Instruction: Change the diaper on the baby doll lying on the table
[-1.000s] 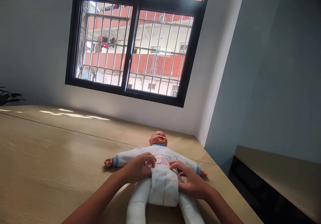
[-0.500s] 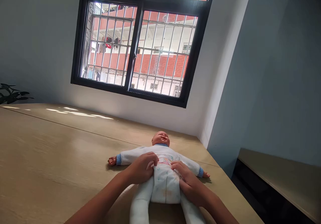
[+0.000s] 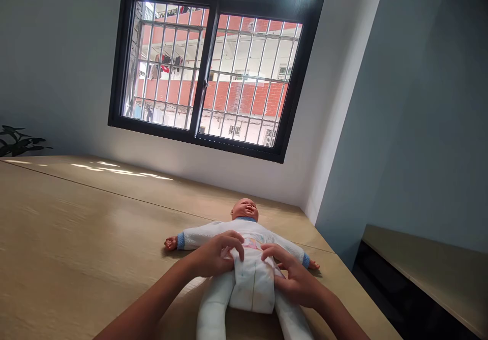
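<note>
A baby doll (image 3: 244, 209) lies on its back on the wooden table, arms spread, in a white top with blue cuffs. Around its hips is a white diaper (image 3: 252, 284) with a printed, pinkish waist area. My left hand (image 3: 218, 253) is at the diaper's left edge by the waist, fingers curled over the front and thumb at the side. Across from it, my right hand (image 3: 295, 276) holds the other edge the same way, its fingertips on the front panel. The doll's pale legs (image 3: 215, 304) extend toward me between my forearms.
The wooden table (image 3: 95, 238) has a seam across it and sunlight patches at the back. Behind it is a wall with a barred, dark-framed window (image 3: 208, 75). Plant leaves (image 3: 19, 142) show at far left. A lower dark-sided surface (image 3: 423, 274) stands at right.
The fingers of both hands have lifted and arched a little more over the diaper's front. The diaper's front panel has shifted slightly toward me. The doll stays in place.
</note>
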Demonstrator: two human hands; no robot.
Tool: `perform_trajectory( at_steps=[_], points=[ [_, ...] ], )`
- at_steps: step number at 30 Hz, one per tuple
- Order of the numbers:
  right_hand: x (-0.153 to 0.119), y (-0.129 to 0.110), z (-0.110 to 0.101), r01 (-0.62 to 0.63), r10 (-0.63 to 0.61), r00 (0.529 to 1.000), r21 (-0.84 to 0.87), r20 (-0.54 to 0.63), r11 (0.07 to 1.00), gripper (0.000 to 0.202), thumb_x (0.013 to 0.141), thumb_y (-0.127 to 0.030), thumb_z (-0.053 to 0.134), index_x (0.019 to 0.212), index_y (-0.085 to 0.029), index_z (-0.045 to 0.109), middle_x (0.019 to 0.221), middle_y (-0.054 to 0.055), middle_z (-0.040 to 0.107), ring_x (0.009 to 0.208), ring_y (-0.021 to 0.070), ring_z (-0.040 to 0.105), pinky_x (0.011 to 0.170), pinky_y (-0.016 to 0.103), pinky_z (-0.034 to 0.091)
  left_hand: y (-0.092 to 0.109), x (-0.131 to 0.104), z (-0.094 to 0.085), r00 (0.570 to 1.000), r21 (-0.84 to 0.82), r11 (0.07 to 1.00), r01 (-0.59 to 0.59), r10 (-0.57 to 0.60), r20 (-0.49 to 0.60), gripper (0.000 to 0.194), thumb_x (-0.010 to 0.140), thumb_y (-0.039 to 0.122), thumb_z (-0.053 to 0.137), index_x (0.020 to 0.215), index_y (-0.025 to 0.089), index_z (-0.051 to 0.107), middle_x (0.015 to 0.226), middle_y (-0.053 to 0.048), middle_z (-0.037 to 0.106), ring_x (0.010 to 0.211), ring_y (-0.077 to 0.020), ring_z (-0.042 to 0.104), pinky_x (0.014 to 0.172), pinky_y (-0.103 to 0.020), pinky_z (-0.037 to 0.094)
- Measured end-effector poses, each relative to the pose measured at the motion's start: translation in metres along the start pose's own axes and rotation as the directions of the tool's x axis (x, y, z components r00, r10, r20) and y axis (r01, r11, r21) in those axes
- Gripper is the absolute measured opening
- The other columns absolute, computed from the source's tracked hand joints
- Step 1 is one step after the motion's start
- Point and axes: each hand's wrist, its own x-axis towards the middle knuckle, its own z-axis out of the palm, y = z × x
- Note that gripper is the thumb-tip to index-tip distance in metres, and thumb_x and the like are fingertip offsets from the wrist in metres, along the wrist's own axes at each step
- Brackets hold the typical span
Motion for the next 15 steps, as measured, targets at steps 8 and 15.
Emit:
perform_trajectory(
  at_steps=[8,15],
  points=[
    [-0.001,0.000,-0.002,-0.064,0.064,0.997,0.019,0.036,0.998,0.012,0.085,-0.034,0.068,0.086,-0.023,0.069,0.149,0.008,0.049,0.141,0.0289,0.043,0.109,0.042,0.044,-0.018,0.004,-0.006,0.998,-0.066,0.997,0.032,-0.029,0.050,0.030,0.062,0.005,0.064,0.079,0.024,0.080,0.127,-0.002,0.063,0.117,-0.0249,0.059,0.098,-0.032,0.045],
    [-0.001,-0.013,-0.022,-0.018,0.024,0.996,-0.068,0.091,0.998,0.014,0.083,-0.032,0.069,0.090,-0.021,0.071,0.146,0.010,0.053,0.138,0.0294,0.046,0.112,0.043,0.040,-0.011,0.002,-0.008,0.995,-0.026,0.997,0.067,-0.065,0.074,0.032,0.066,0.006,0.055,0.077,0.022,0.080,0.130,-0.002,0.063,0.117,-0.0234,0.059,0.092,-0.029,0.045]
  ],
)
